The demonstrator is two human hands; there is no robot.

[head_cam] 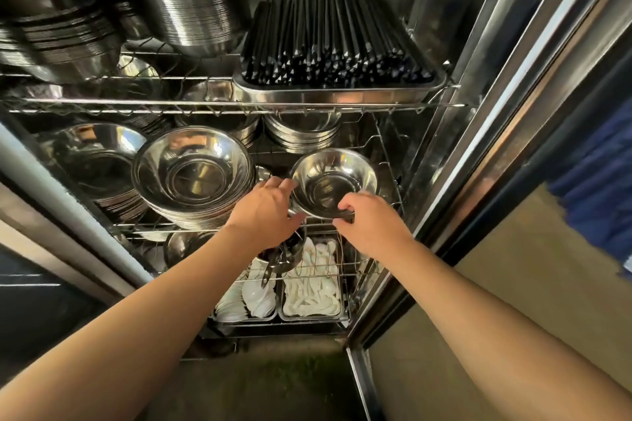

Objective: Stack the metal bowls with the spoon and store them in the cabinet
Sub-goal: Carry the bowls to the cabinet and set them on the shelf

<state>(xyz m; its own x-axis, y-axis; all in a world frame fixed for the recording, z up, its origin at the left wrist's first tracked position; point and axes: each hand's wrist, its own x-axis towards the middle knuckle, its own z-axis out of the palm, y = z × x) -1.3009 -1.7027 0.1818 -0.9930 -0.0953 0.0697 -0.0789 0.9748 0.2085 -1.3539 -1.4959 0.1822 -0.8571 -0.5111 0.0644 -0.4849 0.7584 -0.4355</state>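
Observation:
A small shiny metal bowl (333,178) tilts toward me at the right end of the middle wire shelf (136,225) of an open steel cabinet. My left hand (265,210) grips the bowl's left rim, with fingertips over the edge. On the near rim, my right hand (367,220) pinches with thumb and fingers. A tall stack of larger metal bowls (193,178) stands just left of it. I cannot make out a spoon in the held bowl.
More bowl stacks (302,133) sit behind and on the top shelf (196,19). A tray of black chopsticks (337,41) fills the upper right. Below, trays of white spoons (311,287) and dark tongs (277,263). The cabinet door frame (478,113) stands on the right.

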